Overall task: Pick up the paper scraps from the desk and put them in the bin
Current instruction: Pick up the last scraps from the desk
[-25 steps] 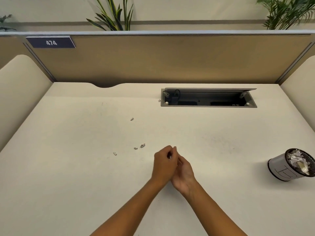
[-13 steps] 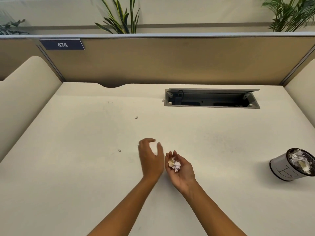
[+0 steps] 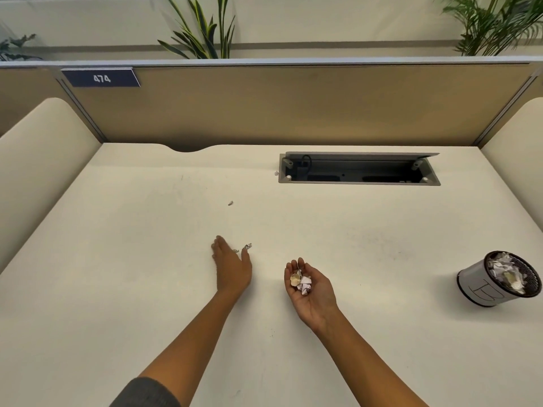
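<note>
Still gathering: left hand (image 3: 232,267), fingers spread, reaches the near scraps (image 3: 246,247); cupped right hand (image 3: 311,286) holds collected scraps (image 3: 301,282); pinching comes next

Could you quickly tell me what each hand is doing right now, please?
Left hand: open, palm down, reaching for the scraps on the desk.
Right hand: open, palm up, cupping collected paper scraps.

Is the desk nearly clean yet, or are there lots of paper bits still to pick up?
Partly done. The bin already holds crumpled paper. The right hand cups a few collected scraps, not yet binned. The left hand reaches over two small bits on the desk. One more scrap lies farther back, and another tiny piece sits beside the cable box.
</note>
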